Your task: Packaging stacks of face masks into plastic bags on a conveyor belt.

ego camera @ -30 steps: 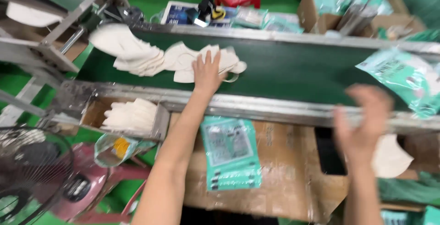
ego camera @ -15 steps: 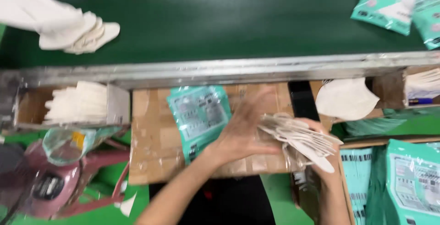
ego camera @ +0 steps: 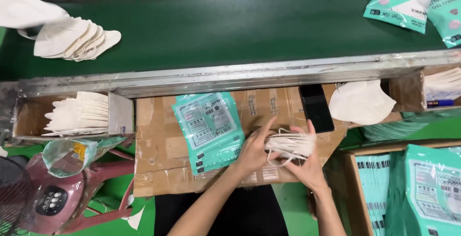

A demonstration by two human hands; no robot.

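I am squeezing the stack of white masks (ego camera: pixel 290 145) between my left hand (ego camera: pixel 254 152) and right hand (ego camera: pixel 307 166), fingers curling around it, keeping it neat above the cardboard (ego camera: pixel 158 168).

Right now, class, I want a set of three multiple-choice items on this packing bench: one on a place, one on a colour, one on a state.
1. Where does the teal pouch nearest the hands lie?
A on the cardboard sheet
B on the belt
C in the left box

2. What colour is the conveyor belt?
A red
B dark green
C white

3. What state is the stack of white masks in?
A lying loose on the belt
B sealed in a pouch
C held between both hands

Key: 1 A, it lies flat on the brown sheet below the rail; 2 B, its surface is dark green; 3 C, the left hand and right hand clasp it.
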